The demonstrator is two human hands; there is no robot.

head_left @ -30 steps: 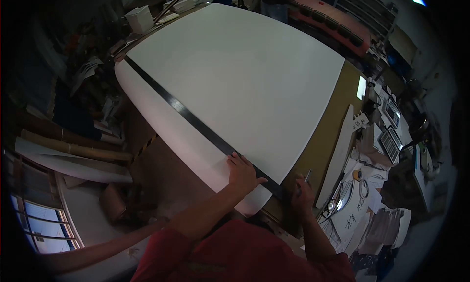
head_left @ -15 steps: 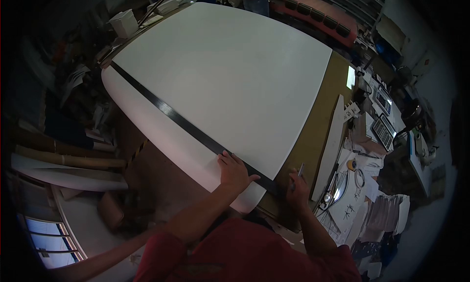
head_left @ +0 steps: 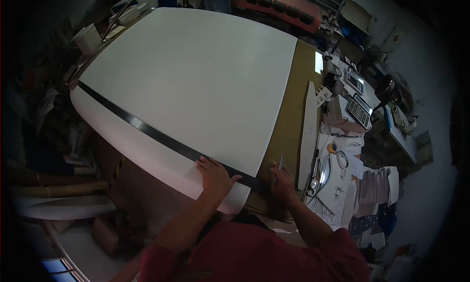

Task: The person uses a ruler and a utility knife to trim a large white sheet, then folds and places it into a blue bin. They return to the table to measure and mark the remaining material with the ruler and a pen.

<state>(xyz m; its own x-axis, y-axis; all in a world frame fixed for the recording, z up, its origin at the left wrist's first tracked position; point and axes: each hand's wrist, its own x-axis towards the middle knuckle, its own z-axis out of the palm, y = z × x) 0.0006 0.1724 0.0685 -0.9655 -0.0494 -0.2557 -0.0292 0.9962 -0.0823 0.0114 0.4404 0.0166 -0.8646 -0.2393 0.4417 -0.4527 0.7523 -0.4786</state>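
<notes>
My left hand (head_left: 216, 176) presses down with fingers spread, fingertips on a long dark straightedge (head_left: 161, 141). Under it lies a large white sheet (head_left: 196, 81), whose near edge curves down over the table's front. The straightedge runs along that near edge, from the far left corner to the right of my left hand. Just past the sheet's right corner, my right hand (head_left: 283, 183) is closed around a slim, silvery pen-shaped tool (head_left: 281, 162) that points upward. The straightedge's right end comes close beside my right hand.
On the right, a long pale strip (head_left: 307, 130) lies on the brown tabletop (head_left: 289, 110). Beyond it are calculators (head_left: 360, 111), a roll of tape (head_left: 332, 148), papers (head_left: 338, 184) and a paper stack (head_left: 377, 186). Rolls (head_left: 68, 207) lie at lower left. A person (head_left: 217, 2) stands at the back.
The whole view has swung, so the table and sheet appear further left. Both hands keep nearly the same places by the straightedge, the left pressing and the right gripping the tool.
</notes>
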